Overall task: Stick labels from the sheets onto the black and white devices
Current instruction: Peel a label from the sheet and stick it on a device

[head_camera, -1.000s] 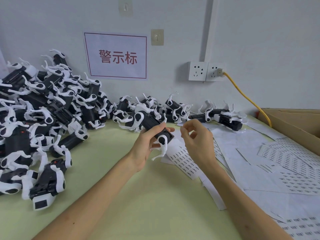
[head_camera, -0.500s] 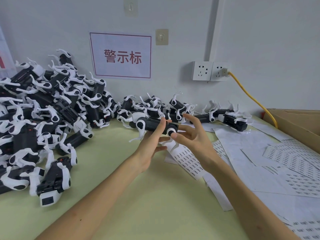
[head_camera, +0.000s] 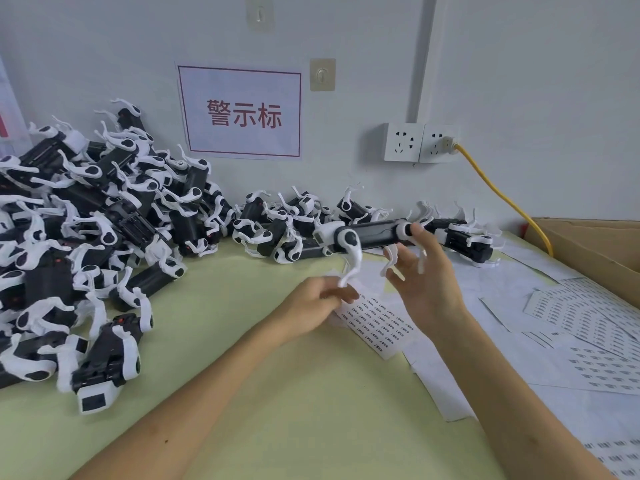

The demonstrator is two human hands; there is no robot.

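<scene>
Since half a second earlier, the long black device with white curved legs [head_camera: 375, 233] had lifted away from the left palm and swung level, further right, above the table edge of the sheets. At far left a large heap of black and white devices [head_camera: 86, 237] lay piled against the wall on the pale yellow-green tabletop [head_camera: 277, 393]. A white paper sign with a red border and red characters [head_camera: 239, 112] hung on the wall behind it, and a smaller cluster of devices [head_camera: 287, 223] lay below the sign. The left hand [head_camera: 317, 304] sat low with its fingers curled, the tip of one white leg meeting its knuckles; blur hid whether they pinched it. The right hand [head_camera: 427, 289] was raised with its fingers straight and spread apart, one fingertip [head_camera: 415, 230] touching the device's right end. Beneath both hands lay a white sheet of small printed labels [head_camera: 377, 323], with more white label sheets [head_camera: 575, 317] overlapping to the right. Two white wall sockets [head_camera: 419, 143] sat above, a yellow cable [head_camera: 498, 192] ran down from one, and a brown cardboard box [head_camera: 588, 244] stood at the right edge.
</scene>
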